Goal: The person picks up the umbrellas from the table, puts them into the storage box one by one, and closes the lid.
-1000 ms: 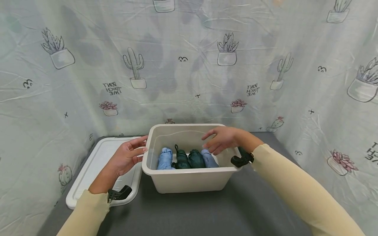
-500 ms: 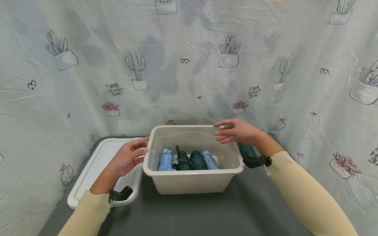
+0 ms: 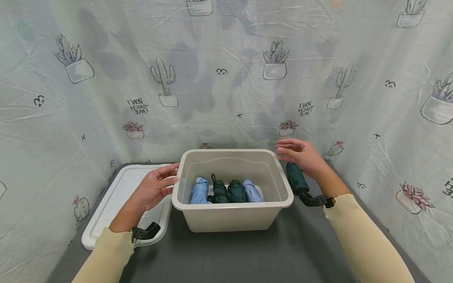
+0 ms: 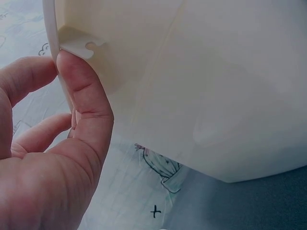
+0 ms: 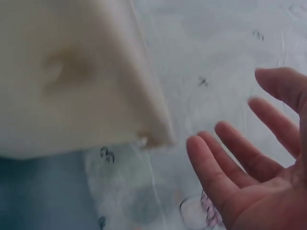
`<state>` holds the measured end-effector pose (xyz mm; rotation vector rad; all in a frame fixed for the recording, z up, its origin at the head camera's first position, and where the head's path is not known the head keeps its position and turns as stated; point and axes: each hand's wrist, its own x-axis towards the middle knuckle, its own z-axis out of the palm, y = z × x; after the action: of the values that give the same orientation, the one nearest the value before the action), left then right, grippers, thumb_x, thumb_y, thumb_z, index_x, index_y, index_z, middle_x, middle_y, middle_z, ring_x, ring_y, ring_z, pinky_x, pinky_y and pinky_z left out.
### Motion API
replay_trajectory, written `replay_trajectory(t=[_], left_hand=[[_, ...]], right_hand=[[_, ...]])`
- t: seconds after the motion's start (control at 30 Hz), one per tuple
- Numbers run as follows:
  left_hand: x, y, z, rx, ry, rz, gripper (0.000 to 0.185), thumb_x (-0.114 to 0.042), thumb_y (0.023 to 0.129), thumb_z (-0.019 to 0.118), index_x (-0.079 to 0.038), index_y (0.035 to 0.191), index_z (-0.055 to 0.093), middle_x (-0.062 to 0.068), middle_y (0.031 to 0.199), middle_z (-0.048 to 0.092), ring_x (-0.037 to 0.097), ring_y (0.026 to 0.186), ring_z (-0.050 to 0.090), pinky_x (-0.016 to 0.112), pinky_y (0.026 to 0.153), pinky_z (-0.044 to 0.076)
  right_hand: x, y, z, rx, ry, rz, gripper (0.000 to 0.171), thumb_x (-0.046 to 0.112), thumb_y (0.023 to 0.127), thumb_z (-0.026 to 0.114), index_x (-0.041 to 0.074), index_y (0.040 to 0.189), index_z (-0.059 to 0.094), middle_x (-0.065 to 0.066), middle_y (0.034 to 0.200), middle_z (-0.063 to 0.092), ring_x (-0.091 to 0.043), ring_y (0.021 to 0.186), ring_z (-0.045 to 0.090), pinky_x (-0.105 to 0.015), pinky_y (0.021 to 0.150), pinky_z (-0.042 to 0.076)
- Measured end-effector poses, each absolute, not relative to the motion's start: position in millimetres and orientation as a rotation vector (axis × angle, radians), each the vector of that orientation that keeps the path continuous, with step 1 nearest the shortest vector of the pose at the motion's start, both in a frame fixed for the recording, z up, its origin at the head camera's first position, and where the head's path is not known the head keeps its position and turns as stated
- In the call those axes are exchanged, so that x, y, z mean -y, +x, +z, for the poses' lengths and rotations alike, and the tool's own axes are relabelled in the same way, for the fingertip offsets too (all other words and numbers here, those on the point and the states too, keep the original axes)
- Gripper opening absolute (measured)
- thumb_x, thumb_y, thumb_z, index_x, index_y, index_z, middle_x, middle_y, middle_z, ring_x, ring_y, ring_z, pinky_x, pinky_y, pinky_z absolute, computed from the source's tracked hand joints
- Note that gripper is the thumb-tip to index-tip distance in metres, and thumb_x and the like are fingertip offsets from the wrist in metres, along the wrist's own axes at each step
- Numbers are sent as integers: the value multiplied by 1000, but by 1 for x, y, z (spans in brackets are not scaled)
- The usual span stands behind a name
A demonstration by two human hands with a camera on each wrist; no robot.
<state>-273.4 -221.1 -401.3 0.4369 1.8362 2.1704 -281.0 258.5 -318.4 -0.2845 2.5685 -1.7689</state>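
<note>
A beige plastic storage box (image 3: 231, 218) stands in the middle of the table. Inside lie a light blue folding umbrella (image 3: 200, 190) at the left, two dark green folding umbrellas (image 3: 236, 191) in the middle and a paler blue one (image 3: 252, 192) at the right. My left hand (image 3: 155, 188) holds the box's left rim, with curled digits on either side of the edge in the left wrist view. My right hand (image 3: 299, 155) hovers beyond the back right corner, fingers spread and holding nothing. Below it, outside the box, lies another dark green umbrella (image 3: 296, 179).
A white lid (image 3: 124, 196) lies flat at the left of the box, partly behind my left forearm. The grey tabletop (image 3: 226, 259) runs in front of the box. Behind and at both sides hangs a curtain (image 3: 212, 98) printed with cacti.
My right hand has lifted from above the right-hand blue umbrella and moved right, out past the box's rim, uncovering the green umbrella there. The left hand stays at the rim.
</note>
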Motion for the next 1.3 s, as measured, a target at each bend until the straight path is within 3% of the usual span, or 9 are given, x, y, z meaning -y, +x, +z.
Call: replay_trajectory(t=[0.23,0.37,0.5,0.6,0.7,0.9,1.3], left_hand=[[220,-272,-400,-1855,410,2174,63,-8,101,64,0,157,36,5,118,62,13,103,71,32,86,62],[219,-273,-401,-1818,435,2188,64,-6,101,63,2,157,34,5,118,63,14,104,70,32,86,62],[219,-273,-402,-1801,437,2200,63,-5,101,63,2,157,36,6,119,63,15,105,71,31,86,62],[219,-272,-402,-1801,437,2203,63,-6,101,63,2,157,36,6,118,63,15,104,71,32,86,62],[219,-272,-402,-1797,450,2201,63,-5,101,63,2,157,35,6,118,63,15,104,70,32,86,62],[219,-273,-403,-1799,464,2198,62,-6,101,62,1,157,36,7,118,63,14,104,70,33,87,62],[220,-273,-404,-1811,439,2203,61,-5,101,62,0,156,38,5,117,62,14,103,70,33,86,62]], right_hand=[[-290,-290,-345,-2645,-175,-1788,59,39,100,65,7,148,52,-2,136,61,3,107,66,-28,98,58],[-311,-297,-368,-2663,-78,-1741,61,44,100,63,9,150,52,-2,141,59,6,106,63,-36,105,54],[-327,-302,-389,-2656,6,-1686,63,45,101,62,10,151,49,-12,150,53,-9,123,62,-46,114,46],[-334,-304,-401,-2668,31,-1643,65,44,102,61,7,153,47,-22,155,47,-30,140,51,-50,117,42],[-339,-307,-410,-2704,70,-1558,66,44,101,62,6,153,47,-26,156,45,-42,145,42,-56,119,38],[-346,-313,-423,-2721,120,-1364,67,44,103,60,7,156,43,-27,158,41,-48,147,35,-67,118,31],[-354,-327,-440,-2671,128,-1224,72,45,99,65,11,158,40,-32,164,24,-54,149,26,-70,116,31]])
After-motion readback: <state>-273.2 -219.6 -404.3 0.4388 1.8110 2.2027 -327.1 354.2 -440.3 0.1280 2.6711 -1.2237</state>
